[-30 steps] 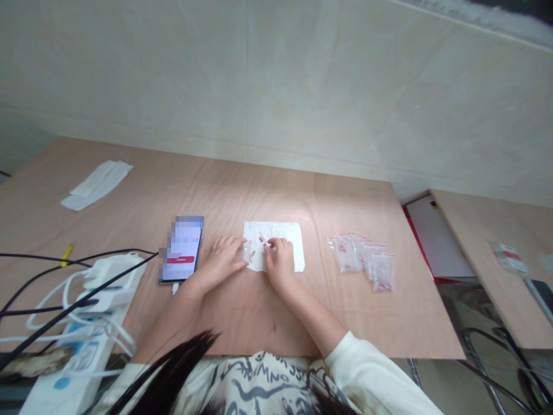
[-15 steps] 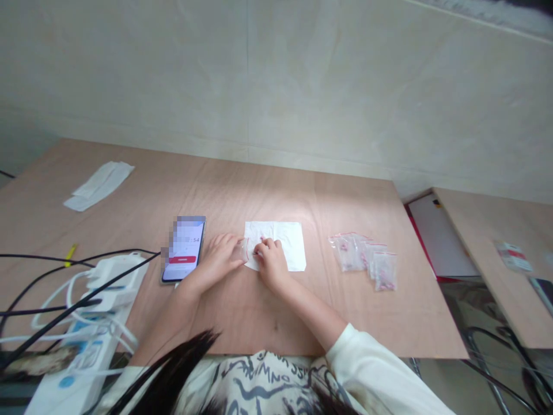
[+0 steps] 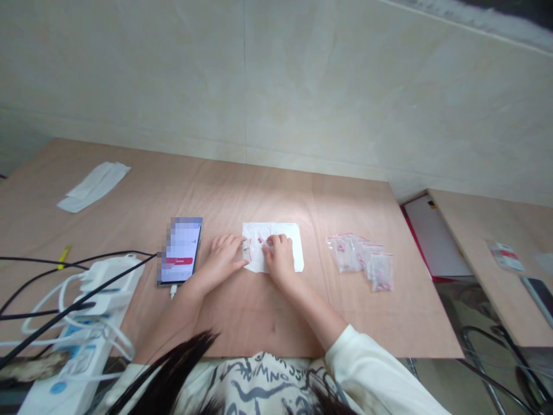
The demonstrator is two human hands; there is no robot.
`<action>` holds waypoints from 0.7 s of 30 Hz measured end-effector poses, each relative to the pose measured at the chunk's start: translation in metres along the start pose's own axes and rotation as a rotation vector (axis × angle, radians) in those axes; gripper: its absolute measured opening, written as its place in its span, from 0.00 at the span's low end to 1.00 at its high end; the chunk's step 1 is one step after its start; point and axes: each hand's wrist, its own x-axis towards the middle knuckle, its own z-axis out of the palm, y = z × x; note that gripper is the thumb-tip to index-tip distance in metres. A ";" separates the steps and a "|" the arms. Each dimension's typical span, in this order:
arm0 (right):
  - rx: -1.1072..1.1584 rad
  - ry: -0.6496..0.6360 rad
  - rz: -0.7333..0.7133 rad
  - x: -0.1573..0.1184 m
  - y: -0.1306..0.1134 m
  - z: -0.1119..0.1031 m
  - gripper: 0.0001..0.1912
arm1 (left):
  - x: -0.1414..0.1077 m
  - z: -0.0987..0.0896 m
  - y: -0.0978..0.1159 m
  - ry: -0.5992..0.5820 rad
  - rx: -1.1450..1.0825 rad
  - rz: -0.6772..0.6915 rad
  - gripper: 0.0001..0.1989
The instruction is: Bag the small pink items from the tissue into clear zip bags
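A white sheet of paper [image 3: 296, 248] lies on the wooden table in front of me. At its left edge my left hand [image 3: 224, 257] is closed on a small clear zip bag [image 3: 246, 249] with a red seal line. My right hand [image 3: 280, 258] rests over the middle of the paper, its fingers curled and pinched together. Whatever is between those fingertips is hidden or too small to make out. Several tiny pink pieces [image 3: 260, 239] lie on the paper just left of the right fingertips.
Several filled clear zip bags [image 3: 360, 259] overlap on the right of the table. To the left are a phone [image 3: 181, 251], a power strip [image 3: 82, 357] with black and white cables, and a folded white cloth or tissue [image 3: 93, 187]. Another table [image 3: 484, 230] stands at far right.
My right hand has shifted slightly right across the paper, leaving more of the pink pieces in sight. The left hand stays at the zip bag. The view has tilted a little.
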 end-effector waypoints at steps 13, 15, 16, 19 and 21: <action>0.157 0.030 -0.069 0.002 -0.008 0.000 0.06 | 0.002 0.003 0.000 0.027 -0.001 0.000 0.21; 0.088 0.025 -0.034 0.008 -0.003 0.003 0.05 | 0.001 0.003 -0.001 0.027 0.013 0.002 0.22; 0.068 0.010 -0.034 0.010 -0.001 0.005 0.04 | 0.001 0.003 -0.002 0.027 0.015 0.006 0.22; 0.050 -0.008 -0.046 0.012 0.000 0.008 0.04 | 0.001 0.003 -0.004 0.031 0.017 0.007 0.22; 0.093 0.008 -0.048 0.010 -0.004 0.007 0.05 | 0.001 0.003 -0.003 0.032 0.017 -0.002 0.22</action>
